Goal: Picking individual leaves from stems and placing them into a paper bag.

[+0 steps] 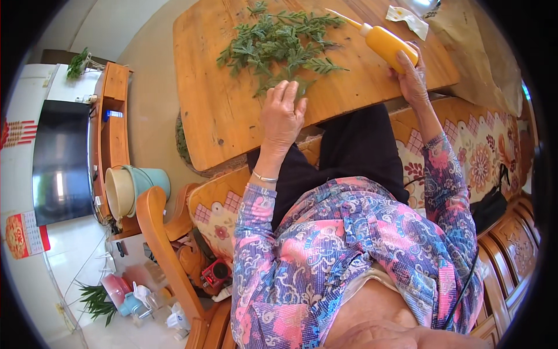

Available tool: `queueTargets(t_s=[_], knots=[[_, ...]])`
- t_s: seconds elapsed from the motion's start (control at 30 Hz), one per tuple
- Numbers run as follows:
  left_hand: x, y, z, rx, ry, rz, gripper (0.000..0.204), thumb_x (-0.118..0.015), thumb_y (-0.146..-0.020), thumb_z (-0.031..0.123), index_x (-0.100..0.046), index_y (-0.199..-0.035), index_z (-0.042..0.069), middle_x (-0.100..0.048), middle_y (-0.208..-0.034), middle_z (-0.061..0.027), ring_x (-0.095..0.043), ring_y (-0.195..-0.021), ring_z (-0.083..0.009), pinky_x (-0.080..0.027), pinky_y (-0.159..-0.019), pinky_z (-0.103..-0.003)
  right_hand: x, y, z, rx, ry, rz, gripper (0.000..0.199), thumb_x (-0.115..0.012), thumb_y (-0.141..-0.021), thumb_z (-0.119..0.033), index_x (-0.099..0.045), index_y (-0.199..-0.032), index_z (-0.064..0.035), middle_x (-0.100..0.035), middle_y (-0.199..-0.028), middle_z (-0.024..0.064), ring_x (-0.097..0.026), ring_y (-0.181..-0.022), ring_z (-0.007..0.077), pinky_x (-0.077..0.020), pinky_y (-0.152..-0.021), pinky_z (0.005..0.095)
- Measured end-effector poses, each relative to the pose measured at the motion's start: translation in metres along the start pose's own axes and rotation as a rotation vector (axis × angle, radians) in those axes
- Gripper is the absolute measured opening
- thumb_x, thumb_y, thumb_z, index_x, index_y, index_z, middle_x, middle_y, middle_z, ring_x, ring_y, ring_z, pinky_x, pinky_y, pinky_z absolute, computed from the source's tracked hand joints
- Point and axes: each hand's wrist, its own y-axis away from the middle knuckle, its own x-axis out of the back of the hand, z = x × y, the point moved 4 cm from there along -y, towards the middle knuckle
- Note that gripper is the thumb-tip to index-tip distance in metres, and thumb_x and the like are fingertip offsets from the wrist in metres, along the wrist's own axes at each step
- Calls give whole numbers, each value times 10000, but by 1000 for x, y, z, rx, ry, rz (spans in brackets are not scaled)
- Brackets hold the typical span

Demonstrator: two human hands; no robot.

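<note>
While a yellow squeeze bottle (386, 46) is held up over the wooden table (215, 119), its body is wrapped by the closed fingers of the right hand (411, 78), and its slim nozzle (344, 18) is aimed up and to the left, over towards the greenery! Across the middle of the tabletop a loose heap of green sprigs (279, 43) is spread, and right at its near edge the left hand (282, 116) is poised, back turned upward, fingers together and gently bent, thumb set a little apart. Whether a sprig is pinched there cannot be told, as the fingertips are partly hidden. On that wrist a bracelet (264, 178) is worn. Beyond the bottle, a crumpled white wrapper (408, 21) is seen, and the far right corner is covered by a brown sheet (488, 52).
</note>
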Motion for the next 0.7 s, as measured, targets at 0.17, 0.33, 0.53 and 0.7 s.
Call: queueTargets(t_s=[0.17,0.33,0.53,0.7], knots=[[-7,5,-22,-63,1,4,266,-650,-719,-24,-630,-979,27,-627,-1031,-73,-589,-857,-243,-499,-757,-319,-1,7,-2,-12,27,-43,439,-710,-836,-221,-481,-1199,-131,-520,-1079,101,-541,-884,177,-523,-640,226],[25,-1,-46,-64,54,-46,256,-617,-723,-61,-629,-967,16,-624,-1029,-80,-587,-865,-235,-497,-752,-307,-4,13,-4,-23,24,-45,444,-712,-834,-222,-481,-1202,-130,-517,-1079,111,-539,-878,176,-521,-634,225],[31,11,-50,-21,230,44,247,-602,-733,-62,-622,-968,11,-620,-1020,-95,-588,-876,-226,-492,-760,-301,-7,9,-5,-14,24,-60,451,-709,-833,-218,-472,-1205,-125,-509,-1076,124,-532,-870,176,-506,-619,232],[36,29,-38,119,251,198,237,-598,-741,-55,-615,-967,13,-623,-1008,-107,-594,-880,-228,-490,-778,-307,-10,16,-6,-54,4,-32,442,-679,-848,-193,-454,-1220,-116,-501,-1066,132,-519,-827,176,-485,-601,241]])
